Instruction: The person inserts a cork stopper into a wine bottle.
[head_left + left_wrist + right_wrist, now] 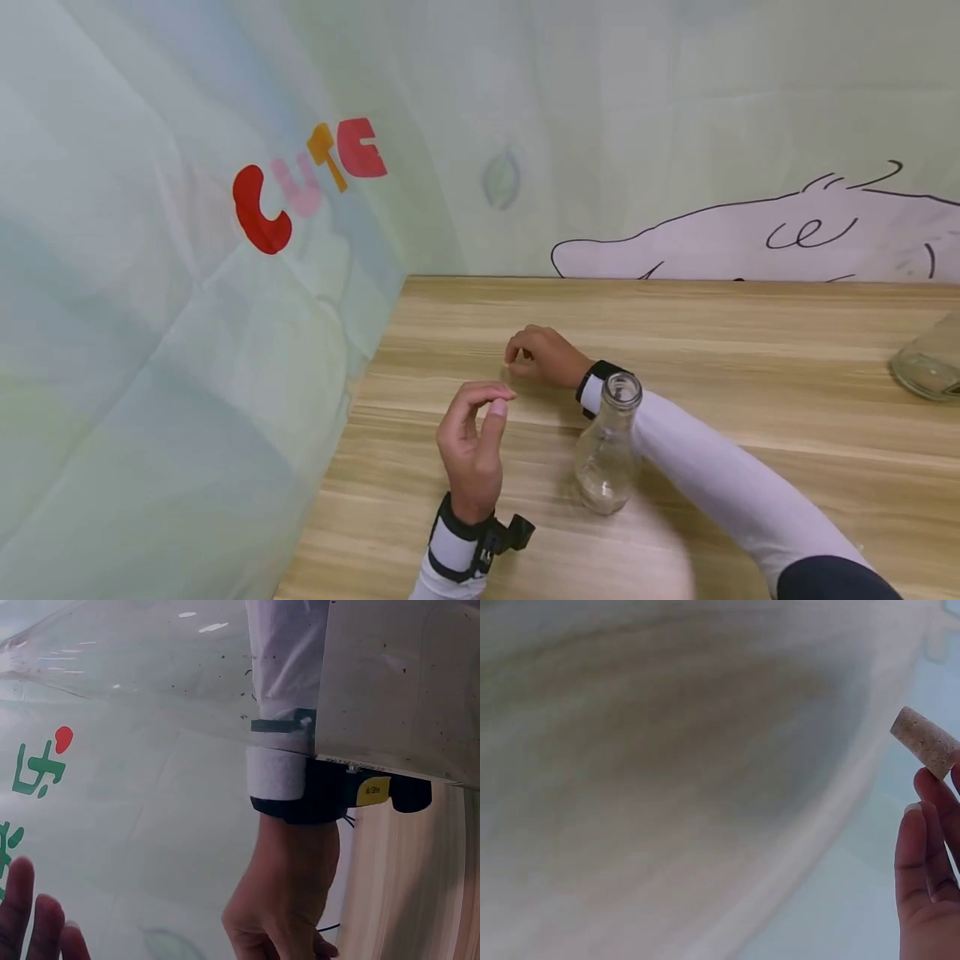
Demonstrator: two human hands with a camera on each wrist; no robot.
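In the right wrist view, a small tan cork (924,742) sits at the fingertips of my right hand (930,847), which appears to pinch it. The head view hardly shows the cork. There my right hand (550,356) reaches left across the table, fingers bent down. Close below it is my left hand (472,442), palm inward, thumb and fingers loosely bent, with nothing visible in them. Several straight left fingers (49,922) show in the left wrist view. A clear glass bottle (606,467) stands upright, its mouth uncovered, between the left hand and right forearm.
Another clear glass vessel (930,362) is cut off at the right edge of the head view. The wood-grain table (750,333) meets a pale printed wall cloth (187,375) on the left and at the back.
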